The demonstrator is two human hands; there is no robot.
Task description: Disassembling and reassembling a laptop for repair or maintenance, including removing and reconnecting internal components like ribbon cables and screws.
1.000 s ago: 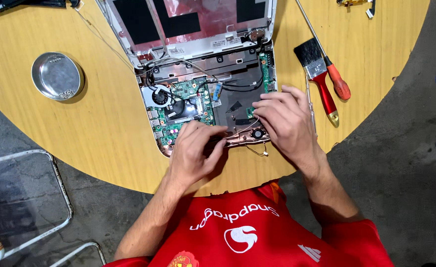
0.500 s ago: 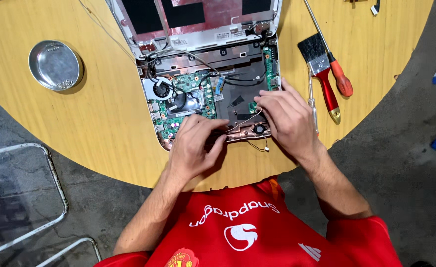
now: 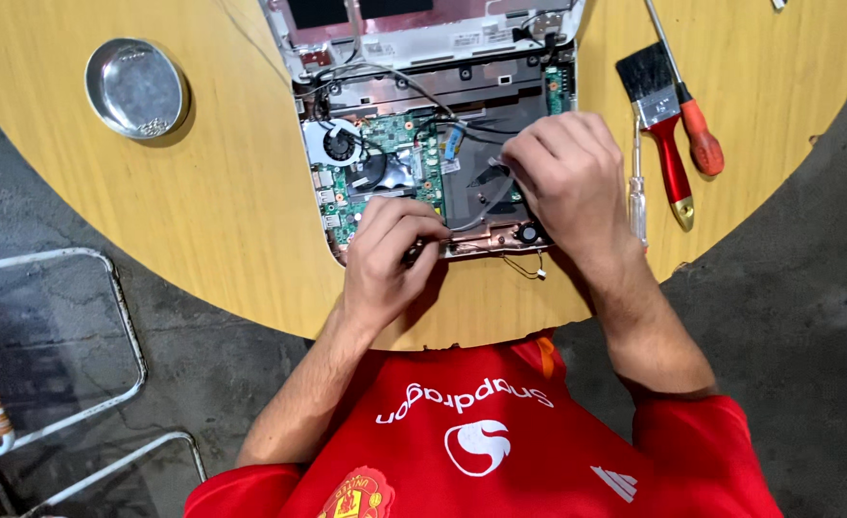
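An opened white laptop base with its inner parts bared [image 3: 423, 144] lies on the round yellow wooden table [image 3: 222, 211], reaching from the table's far edge toward its near edge, straight in front of the person in the red shirt. Inside it, a green circuit board [image 3: 385, 163] fills the left part, with a small round grey cooling fan [image 3: 339, 146] at its far-left corner and thin black cables [image 3: 414, 82] running across the far side.

The left hand [image 3: 390, 259] rests at the near edge of the laptop base, its fingers curled closed against the near rim of the circuit board; whether they pinch anything cannot be told. The right hand [image 3: 572, 182] lies over the right part of the base, fingers bent and drawn together around a thin grey cable [image 3: 486, 206] that curves across the dark panel there.

Near the table's right edge, just beside the right hand, lie 3 tools: a slim clear-handled screwdriver [image 3: 637, 192], a flat black-bristled paintbrush with a red handle [image 3: 661, 125], and a long screwdriver with an orange-red handle [image 3: 692, 115]. Toward the table's left edge, well apart from both hands, sits a shallow round metal dish [image 3: 135, 86]. On the grey floor to the left stands a metal chair frame [image 3: 59, 336].
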